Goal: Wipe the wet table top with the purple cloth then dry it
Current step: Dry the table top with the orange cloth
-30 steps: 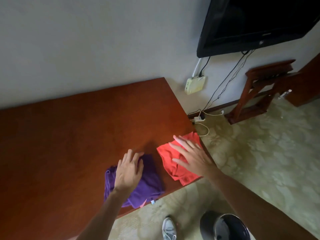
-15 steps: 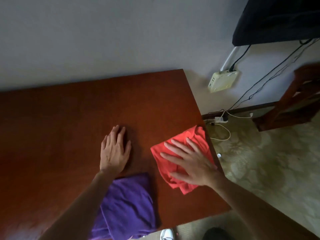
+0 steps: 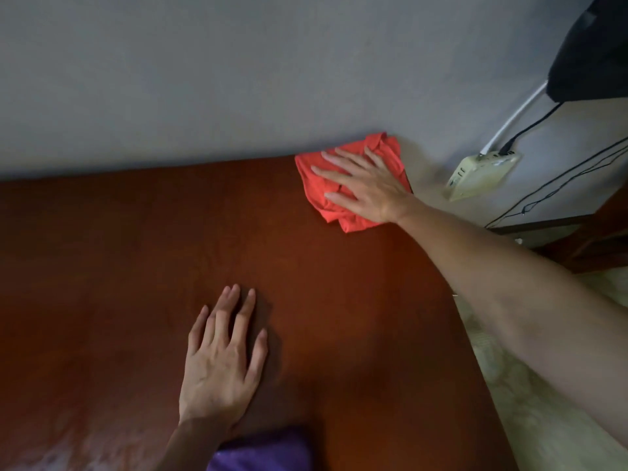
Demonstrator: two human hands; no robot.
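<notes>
A grey wall (image 3: 204, 79) fills the upper half of the view, and below it a reddish-brown wooden table top (image 3: 119, 266) spreads across most of the lower frame, with a pale wet sheen near its bottom-left corner. The right arm stretches from the lower right toward the far right corner of the table, where the right hand (image 3: 367, 188) lies flat with fingers spread on a crumpled red cloth (image 3: 339, 219), pressing it onto the wood right against the wall. The left hand (image 3: 221, 362) rests palm down and open on the bare table nearer the person, fingers slightly fanned, holding nothing. Just behind its wrist, at the bottom edge of the frame, lies the purple cloth (image 3: 268, 450), only partly in view and touched by neither hand. On the wall to the right hangs a cream power adapter box (image 3: 479, 175) with cables running to it, below the dark corner of a wall-mounted screen (image 3: 594, 56)
</notes>
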